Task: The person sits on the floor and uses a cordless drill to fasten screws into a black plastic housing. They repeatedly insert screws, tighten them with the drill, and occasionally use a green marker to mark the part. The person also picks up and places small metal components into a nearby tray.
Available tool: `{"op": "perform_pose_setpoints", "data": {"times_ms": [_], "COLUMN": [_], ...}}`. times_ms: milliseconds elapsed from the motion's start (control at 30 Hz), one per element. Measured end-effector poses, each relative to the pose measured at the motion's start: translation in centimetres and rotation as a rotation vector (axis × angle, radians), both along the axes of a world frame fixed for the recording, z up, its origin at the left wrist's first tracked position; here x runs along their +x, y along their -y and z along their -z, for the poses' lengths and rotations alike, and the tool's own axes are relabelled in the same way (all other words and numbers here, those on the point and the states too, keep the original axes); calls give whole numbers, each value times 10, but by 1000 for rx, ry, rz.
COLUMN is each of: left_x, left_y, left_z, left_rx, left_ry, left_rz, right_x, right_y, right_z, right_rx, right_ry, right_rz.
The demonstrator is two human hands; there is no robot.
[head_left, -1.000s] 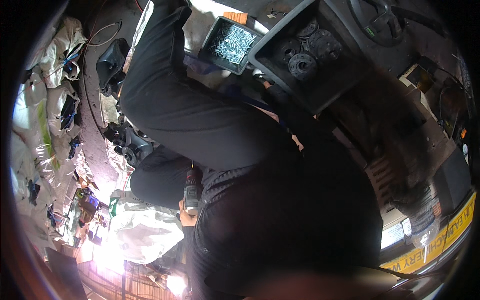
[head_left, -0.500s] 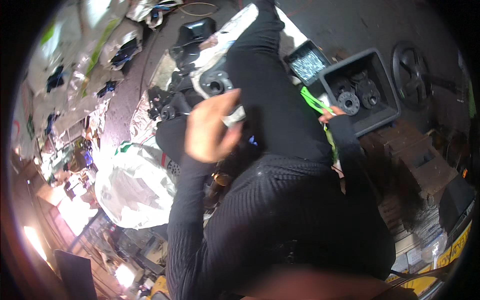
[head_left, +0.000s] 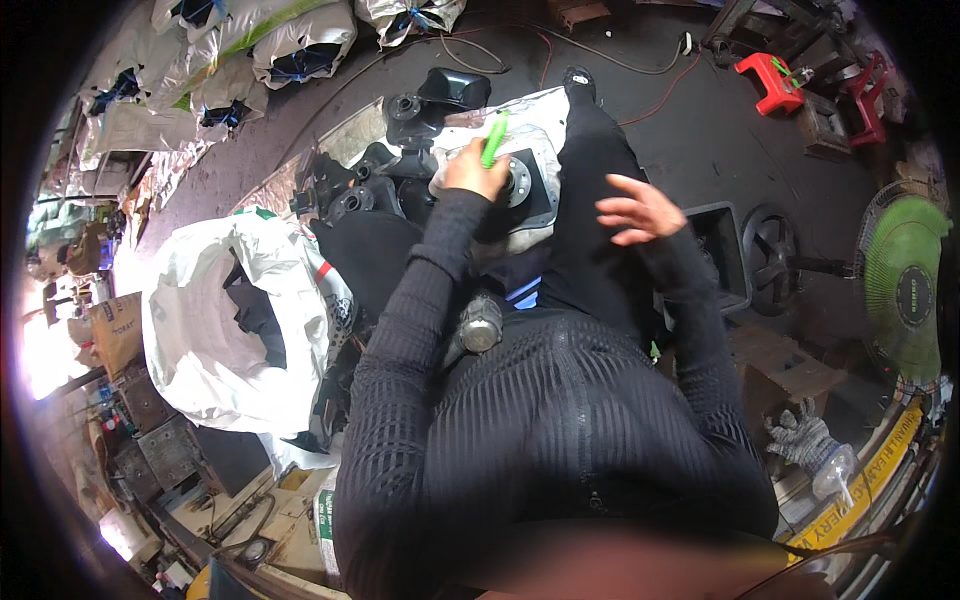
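Observation:
My left hand [head_left: 474,172] is closed around a bright green, curved piece [head_left: 495,138], which looks like a tool handle; its working end is hidden. Right beside and partly behind that hand is a black plastic part with a round, holed flange [head_left: 519,184], lying on a white sheet [head_left: 541,150] between my legs. Over my right thigh, my right hand [head_left: 640,210] hovers with fingers spread and nothing in it. More black molded parts [head_left: 365,185] are heaped to the left of my left hand.
A large white sack [head_left: 190,310] with dark pieces inside stands at my left. To the right are a grey bin [head_left: 738,262], a black spoked base [head_left: 768,240] and a green fan [head_left: 908,290]. A red stool [head_left: 770,84] is far right; filled bags [head_left: 300,48] lie far left.
The green piece was in my right hand and is now in my left. My left hand has lowered to the flanged part; my right has moved inward from the bin and opened. The view has shifted.

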State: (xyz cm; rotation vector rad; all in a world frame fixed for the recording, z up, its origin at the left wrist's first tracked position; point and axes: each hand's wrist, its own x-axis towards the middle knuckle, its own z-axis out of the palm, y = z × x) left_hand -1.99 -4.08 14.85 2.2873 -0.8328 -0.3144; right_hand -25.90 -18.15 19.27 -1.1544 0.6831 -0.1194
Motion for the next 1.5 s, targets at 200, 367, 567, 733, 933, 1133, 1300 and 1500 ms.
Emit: {"op": "perform_pose_setpoints", "data": {"times_ms": [200, 367, 567, 733, 933, 1133, 1300, 1500], "left_x": [21, 28, 29, -15, -72, -52, -64, -82], "left_y": [-6, -1, -18, 0, 32, -18, -43, -33], "left_z": [91, 48, -64, -95, -45, -42, -60, -59], "left_rx": [254, 219, -230, -343, -283, -317, -38, 232], "left_ry": [31, -12, -181, -774, -796, -173, -156, -110], "left_rz": [52, -50, 100, 258, 211, 295, 345, 356], "right_x": [65, 71, 87, 32, 24, 22, 33, 39], "right_y": [-61, -62, -11, 2, -7, -14, -16, -18], "right_z": [101, 128, 19, -42, 43, 85, 85, 85], "right_rx": [-58, -760, -1286, -1724, -1364, -1287, -1270, -1224], "right_ry": [-296, -245, 17, -201, -454, -369, -262, -249], "right_rz": [-101, -59, 64, -144, -139, -56, 10, 38]}}
